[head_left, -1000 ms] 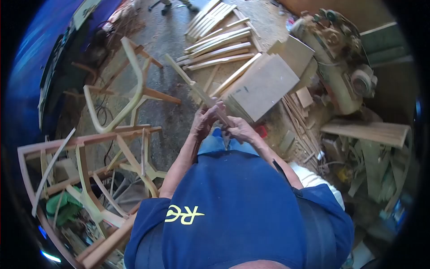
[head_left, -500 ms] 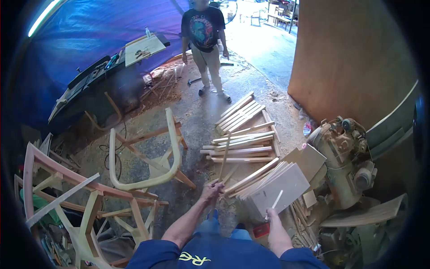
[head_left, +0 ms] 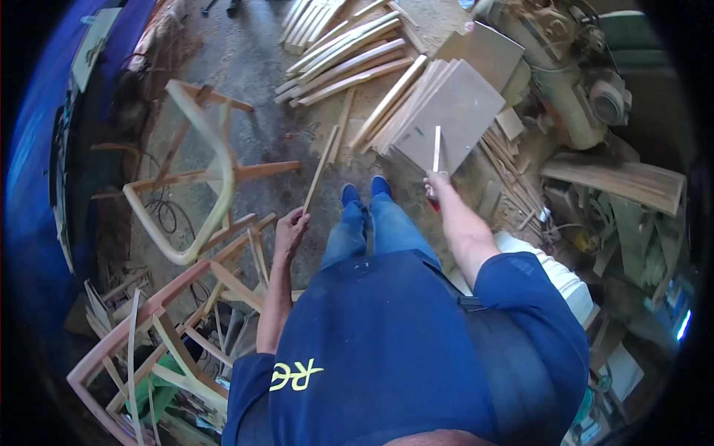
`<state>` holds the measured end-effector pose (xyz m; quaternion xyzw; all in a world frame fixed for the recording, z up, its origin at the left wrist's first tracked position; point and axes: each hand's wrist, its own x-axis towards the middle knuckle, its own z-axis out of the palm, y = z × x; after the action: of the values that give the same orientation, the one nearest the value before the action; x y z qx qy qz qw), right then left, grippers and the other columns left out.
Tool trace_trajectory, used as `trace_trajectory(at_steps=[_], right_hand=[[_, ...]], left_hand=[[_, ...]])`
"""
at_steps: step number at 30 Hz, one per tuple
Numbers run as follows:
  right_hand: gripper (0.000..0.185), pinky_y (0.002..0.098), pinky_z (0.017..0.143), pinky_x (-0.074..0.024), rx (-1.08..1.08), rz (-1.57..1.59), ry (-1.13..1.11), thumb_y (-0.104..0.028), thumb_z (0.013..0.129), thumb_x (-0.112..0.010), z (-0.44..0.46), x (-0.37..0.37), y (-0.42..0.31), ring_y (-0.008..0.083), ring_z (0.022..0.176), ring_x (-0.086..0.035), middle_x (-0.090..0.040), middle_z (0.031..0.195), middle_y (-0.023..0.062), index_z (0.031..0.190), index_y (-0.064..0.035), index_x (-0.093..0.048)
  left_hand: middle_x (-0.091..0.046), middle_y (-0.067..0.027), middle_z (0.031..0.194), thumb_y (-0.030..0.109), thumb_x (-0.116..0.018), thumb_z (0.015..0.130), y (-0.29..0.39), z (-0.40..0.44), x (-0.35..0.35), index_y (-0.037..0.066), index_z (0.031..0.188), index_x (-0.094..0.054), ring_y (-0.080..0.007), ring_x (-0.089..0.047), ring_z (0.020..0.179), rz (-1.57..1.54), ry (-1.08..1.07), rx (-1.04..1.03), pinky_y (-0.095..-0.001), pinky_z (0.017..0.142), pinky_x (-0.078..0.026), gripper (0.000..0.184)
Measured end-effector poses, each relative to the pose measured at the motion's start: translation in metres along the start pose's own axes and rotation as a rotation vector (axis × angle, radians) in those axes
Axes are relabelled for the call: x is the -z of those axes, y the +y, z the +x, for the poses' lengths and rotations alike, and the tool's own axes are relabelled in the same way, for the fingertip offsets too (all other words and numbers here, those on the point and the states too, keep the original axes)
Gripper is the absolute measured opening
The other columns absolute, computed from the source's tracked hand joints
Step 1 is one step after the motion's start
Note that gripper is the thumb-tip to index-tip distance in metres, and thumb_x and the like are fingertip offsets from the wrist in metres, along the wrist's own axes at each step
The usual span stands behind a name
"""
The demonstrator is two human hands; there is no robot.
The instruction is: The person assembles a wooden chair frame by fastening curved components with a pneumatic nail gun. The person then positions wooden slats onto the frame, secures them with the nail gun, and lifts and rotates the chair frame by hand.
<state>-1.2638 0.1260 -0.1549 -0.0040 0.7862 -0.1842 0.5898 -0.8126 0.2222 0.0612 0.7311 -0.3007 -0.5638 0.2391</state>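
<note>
My left hand [head_left: 291, 229] is closed on the lower end of a thin wooden strip [head_left: 321, 169], which slants up and away over the floor. My right hand [head_left: 439, 186], also closed, grips a short pale flat stick [head_left: 436, 149] that points forward. Below that stick lies a fanned stack of thin wooden panels [head_left: 457, 111]. Something small and red [head_left: 433, 204] shows just under my right hand; its kind cannot be made out. Left of my left hand stands a wooden chair frame [head_left: 216, 163] with a curved top rail.
Bundles of cut wooden bars [head_left: 349, 56] lie on the floor ahead. A dusty machine [head_left: 569, 97] stands at the right, near a curved board [head_left: 617, 182]. Another chair frame [head_left: 160, 297] is at lower left. A cable [head_left: 163, 215] coils on the floor.
My view has tipped down toward my body and feet. My hands are farther apart, with the strip and the stick still held. The standing person has nearly left the view.
</note>
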Motion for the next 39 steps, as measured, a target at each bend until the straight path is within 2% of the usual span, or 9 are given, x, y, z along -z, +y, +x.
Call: trace_trajectory(at_steps=[1,6,9,14,19,28,30,32,39], right_hand=[[0.014,0.0260,0.035,-0.0317,0.268,0.104,-0.004,-0.020,0.099,-0.060,0.004,0.003,0.016,0.0105,0.045,-0.043,-0.054,0.068,0.0009,0.096,-0.0095,-0.052],[0.014,0.0266,0.036,-0.0335,0.191,-0.049,0.041,-0.020,0.097,-0.062,-0.048,0.018,0.012,0.0081,0.046,-0.042,-0.053,0.069,0.0010,0.096,-0.0092,-0.053],[0.011,0.0276,0.036,-0.0348,0.449,-0.320,0.021,-0.015,0.094,-0.062,-0.086,0.024,-0.012,0.0095,0.045,-0.043,-0.052,0.069,0.0005,0.097,-0.0080,-0.054],[0.040,0.0298,0.062,-0.0525,0.694,-0.280,-0.489,-0.007,0.086,-0.058,-0.181,0.000,-0.048,0.0128,0.074,-0.062,-0.065,0.097,0.0039,0.126,-0.0035,-0.058],[0.066,0.0301,0.072,-0.0576,0.639,-0.197,-0.756,-0.006,0.093,-0.065,-0.275,-0.070,-0.095,0.0127,0.089,-0.064,-0.061,0.117,0.0061,0.154,-0.0004,-0.040],[0.075,0.0283,0.069,-0.0577,0.788,-0.305,-0.910,-0.018,0.092,-0.072,-0.355,-0.214,-0.167,0.0121,0.090,-0.064,-0.054,0.133,0.0091,0.155,-0.0064,-0.035],[0.077,0.0303,0.078,-0.0558,0.910,-0.394,-0.897,-0.021,0.093,-0.073,-0.356,-0.239,-0.180,0.0162,0.099,-0.062,-0.054,0.135,0.0118,0.157,-0.0068,-0.032],[0.080,0.0323,0.086,-0.0539,0.906,-0.430,-0.901,-0.023,0.094,-0.074,-0.370,-0.266,-0.202,0.0203,0.107,-0.061,-0.054,0.136,0.0145,0.158,-0.0071,-0.029],[0.049,0.0268,0.075,-0.0496,0.802,-0.515,-1.118,-0.020,0.107,-0.053,-0.398,-0.327,-0.234,0.0082,0.083,-0.055,-0.057,0.107,0.0011,0.153,-0.0070,-0.040]], left_hand=[[-0.068,0.0028,0.085,0.014,-0.071,0.095,-0.009,0.003,0.001,0.003,0.122,-0.072,-0.0069,-0.058,0.069,0.004,0.001,-0.004,-0.0252,0.062,-0.048,0.029],[-0.073,-0.0023,0.093,0.016,-0.067,0.097,-0.004,0.007,-0.016,0.003,0.126,-0.070,-0.0076,-0.060,0.066,0.018,-0.081,0.034,-0.0248,0.061,-0.050,0.031],[-0.073,-0.0035,0.090,0.015,-0.065,0.099,0.028,0.016,-0.026,0.007,0.139,-0.061,-0.0070,-0.056,0.060,-0.021,-0.086,-0.001,-0.0237,0.054,-0.047,0.041],[-0.072,-0.0054,0.086,0.015,-0.063,0.100,0.078,0.034,-0.028,0.015,0.157,-0.040,-0.0060,-0.052,0.054,-0.220,-0.074,0.010,-0.0226,0.045,-0.041,0.062],[-0.067,0.0009,0.085,0.022,-0.064,0.099,0.126,0.047,0.000,0.014,0.144,-0.057,-0.0038,-0.048,0.056,-0.219,-0.120,-0.030,-0.0219,0.045,-0.039,0.046],[-0.059,0.0042,0.075,0.021,-0.056,0.104,0.196,0.075,0.112,0.008,0.119,-0.066,-0.0053,-0.051,0.051,-0.383,-0.087,-0.085,-0.0220,0.042,-0.039,0.023],[-0.061,0.0031,0.076,0.020,-0.058,0.102,0.162,0.127,0.118,0.007,0.113,-0.066,-0.0058,-0.051,0.051,-0.506,-0.080,-0.358,-0.0230,0.042,-0.040,0.019],[-0.063,0.0017,0.078,0.021,-0.063,0.101,0.195,0.131,0.132,0.007,0.112,-0.065,-0.0058,-0.053,0.051,-0.618,-0.016,-0.125,-0.0231,0.042,-0.040,0.018],[-0.065,0.0026,0.078,0.025,-0.074,0.096,0.263,0.123,0.181,0.008,0.116,-0.066,-0.0023,-0.047,0.046,-0.782,-0.060,-0.292,-0.0194,0.042,-0.036,0.028]])
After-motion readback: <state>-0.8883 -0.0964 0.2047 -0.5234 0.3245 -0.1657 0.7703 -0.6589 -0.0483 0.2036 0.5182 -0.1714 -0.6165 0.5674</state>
